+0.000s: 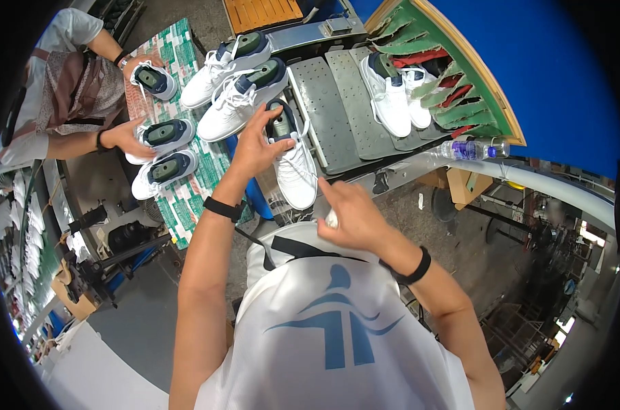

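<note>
A white lace-up sneaker (296,174) with a dark navy collar and green insole hangs in front of me, toe toward my body. My left hand (258,145) grips it at the collar, the thumb by the tongue. With its index finger stretched to the side of the toe, my right hand (356,217) curls its other fingers around a small white thing (332,219) too hidden to name. Just beyond my left hand, two similar sneakers (245,96) rest side by side at the conveyor's left end.
A slatted grey conveyor (337,116) carries another pair of sneakers (390,99) beside a green, wood-edged opening with hanging cloth flaps (460,102). A plastic bottle (474,149) lies along the conveyor's near edge. At left, a co-worker's hands (129,139) touch sneakers on a patterned table (180,222).
</note>
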Available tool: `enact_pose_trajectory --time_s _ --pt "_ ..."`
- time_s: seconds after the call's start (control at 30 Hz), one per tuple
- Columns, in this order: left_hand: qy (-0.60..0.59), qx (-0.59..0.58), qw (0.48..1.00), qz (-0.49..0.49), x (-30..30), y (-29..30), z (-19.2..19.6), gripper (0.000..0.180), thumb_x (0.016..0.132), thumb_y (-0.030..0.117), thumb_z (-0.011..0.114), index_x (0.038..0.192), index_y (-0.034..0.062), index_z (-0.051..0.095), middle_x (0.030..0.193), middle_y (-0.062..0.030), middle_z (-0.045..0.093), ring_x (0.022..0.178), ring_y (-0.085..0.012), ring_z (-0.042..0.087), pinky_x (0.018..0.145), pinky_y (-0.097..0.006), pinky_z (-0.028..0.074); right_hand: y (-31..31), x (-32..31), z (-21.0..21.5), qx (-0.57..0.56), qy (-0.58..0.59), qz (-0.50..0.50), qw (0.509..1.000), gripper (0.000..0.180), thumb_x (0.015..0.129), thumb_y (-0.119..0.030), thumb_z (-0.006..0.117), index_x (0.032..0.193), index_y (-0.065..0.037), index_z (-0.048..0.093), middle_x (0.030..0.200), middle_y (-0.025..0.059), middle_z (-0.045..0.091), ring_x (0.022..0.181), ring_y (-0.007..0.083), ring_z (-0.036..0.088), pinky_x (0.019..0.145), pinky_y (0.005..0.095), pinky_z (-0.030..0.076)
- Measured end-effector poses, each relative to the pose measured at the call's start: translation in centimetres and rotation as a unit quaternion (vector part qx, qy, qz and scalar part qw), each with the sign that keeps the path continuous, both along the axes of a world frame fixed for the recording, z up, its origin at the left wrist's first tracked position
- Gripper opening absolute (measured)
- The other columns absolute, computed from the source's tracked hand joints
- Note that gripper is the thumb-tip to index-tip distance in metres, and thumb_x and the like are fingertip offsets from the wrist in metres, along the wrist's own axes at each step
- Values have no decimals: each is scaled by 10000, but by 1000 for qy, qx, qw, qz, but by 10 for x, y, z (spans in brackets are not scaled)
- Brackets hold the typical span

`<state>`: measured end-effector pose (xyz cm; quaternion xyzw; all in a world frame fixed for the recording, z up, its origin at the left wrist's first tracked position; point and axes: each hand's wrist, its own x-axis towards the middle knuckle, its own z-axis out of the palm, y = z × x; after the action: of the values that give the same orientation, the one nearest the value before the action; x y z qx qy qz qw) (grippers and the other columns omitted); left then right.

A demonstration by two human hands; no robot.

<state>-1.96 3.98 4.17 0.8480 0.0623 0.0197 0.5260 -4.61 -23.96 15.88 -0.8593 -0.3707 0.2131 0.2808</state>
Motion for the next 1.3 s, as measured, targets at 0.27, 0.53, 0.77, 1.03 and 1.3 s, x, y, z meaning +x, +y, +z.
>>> enact_pose_trajectory --time_s 0.27,0.53,0.77,1.03,1.3 --pt "1 7 1000 -4 6 -2 5 845 773 274 994 1521 124 630 1686 -350 404 1558 -448 456 1250 -447 396 27 30 -58 49 -50 -43 997 723 845 -263 754 1441 109 582 1070 237 665 1014 422 652 917 511 495" --pt "7 16 1000 0 3 -4 3 888 768 287 994 1555 158 603 1692 -329 406 1574 -441 431 1262 -460 382 24 2 -27 27 -50 -32 998 761 828 -315 762 1422 129 591 1056 226 680 1007 413 664 933 507 498" --pt "21 -10 1000 -12 10 -2 -7 1034 735 290 1009 1618 107 501 1661 -286 453 1542 -428 462 1271 -468 386 63 -7 -57 16 -65 16 998 803 815 -280 790 1459 141 561 1046 218 680 999 390 675 924 501 513" --pt "93 -329 925 166 -14 -44 19 1225 778 224 988 1696 -50 224 1465 -273 584 1366 -341 603 1157 -443 492 15 -4 -51 133 139 -164 968 673 927 -216 749 1509 71 572 1174 209 727 1067 325 707 951 436 551" --pt "35 -213 941 261 -52 -54 -9 1086 741 164 967 1636 41 363 1412 -187 655 1290 -269 653 1104 -400 522 -2 -1 -68 183 297 -333 876 632 1084 -253 600 1602 88 477 1095 30 696 948 109 622 831 257 507"
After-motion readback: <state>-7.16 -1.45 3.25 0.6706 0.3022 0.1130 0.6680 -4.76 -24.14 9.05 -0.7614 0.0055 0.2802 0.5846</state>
